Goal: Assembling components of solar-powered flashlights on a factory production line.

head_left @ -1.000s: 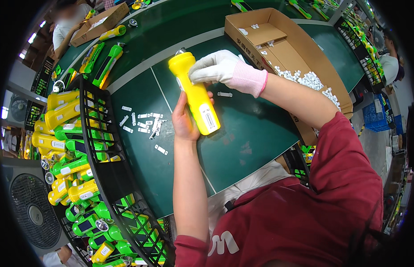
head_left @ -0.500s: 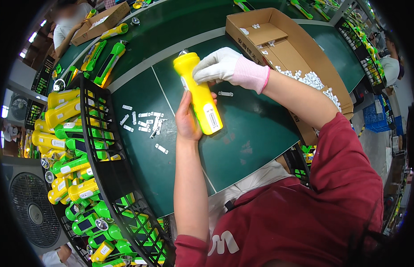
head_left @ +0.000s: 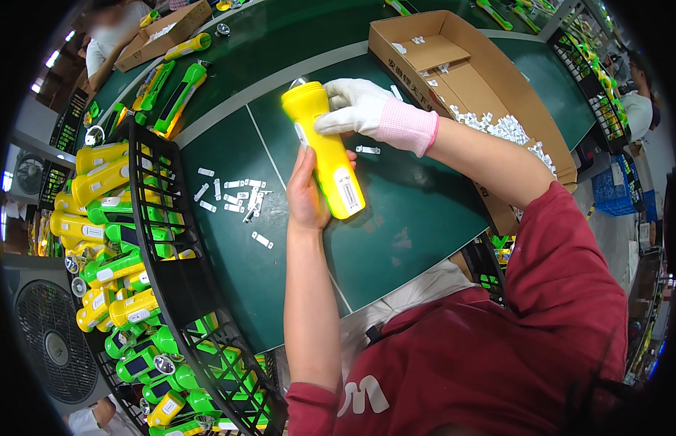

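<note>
Over the green table point(head_left: 381, 247) a yellow flashlight point(head_left: 329, 156) is held tilted, its wide head up and its tail toward me. My bare left hand point(head_left: 307, 195) is wrapped round the barrel from below and behind. At the neck, my right hand point(head_left: 356, 109), in a white glove with a pink cuff, has its thumb on the near side and its fingers by the head. Those fingertips are partly hidden. A shiny reflector point(head_left: 299, 81) pokes out of the flashlight's open end. Small white strip-like parts point(head_left: 243, 196) lie loose left of my left hand.
A black crate point(head_left: 171, 269) packed with yellow and green flashlights stands at the left. Far right, a cardboard box point(head_left: 491, 80) holds many small white pieces. More flashlights point(head_left: 182, 98) lie beyond the table's rail. A fan point(head_left: 58, 341) stands at the far left; co-workers sit farther off.
My right hand's thumb and fingers have spread apart from a closed pinch on the barrel and moved round the neck. The flashlight has barely shifted in my left hand.
</note>
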A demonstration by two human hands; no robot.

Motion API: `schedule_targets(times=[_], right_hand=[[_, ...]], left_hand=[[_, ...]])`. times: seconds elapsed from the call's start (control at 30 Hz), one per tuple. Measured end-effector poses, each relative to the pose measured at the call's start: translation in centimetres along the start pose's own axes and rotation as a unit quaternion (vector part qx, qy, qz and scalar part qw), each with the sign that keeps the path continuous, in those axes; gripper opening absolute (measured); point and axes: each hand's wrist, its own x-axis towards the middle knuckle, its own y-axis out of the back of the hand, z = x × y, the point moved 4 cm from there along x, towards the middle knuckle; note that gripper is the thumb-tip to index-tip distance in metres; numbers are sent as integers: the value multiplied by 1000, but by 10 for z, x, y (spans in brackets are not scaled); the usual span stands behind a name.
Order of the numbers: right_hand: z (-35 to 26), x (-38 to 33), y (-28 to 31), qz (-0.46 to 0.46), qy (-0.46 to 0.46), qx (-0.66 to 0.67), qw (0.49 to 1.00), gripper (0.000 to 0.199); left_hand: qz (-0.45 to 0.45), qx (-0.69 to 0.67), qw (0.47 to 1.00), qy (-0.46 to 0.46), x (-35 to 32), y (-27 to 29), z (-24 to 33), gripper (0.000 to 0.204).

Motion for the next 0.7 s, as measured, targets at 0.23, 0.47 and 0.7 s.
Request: schedule_targets(times=[0.23, 0.47, 0.7], right_hand=[[13, -5, -6, 6, 4, 64, 998, 54], [15, 0, -12, 17, 14, 95, 995, 42], [-7, -10, -19, 57, 38, -13, 998, 42]], left_hand=[[11, 45, 999, 17, 0, 3, -5, 44], [-19, -79, 996, 33, 1, 8, -8, 47], [-54, -107, 993, 20, -1, 0, -5, 41]])
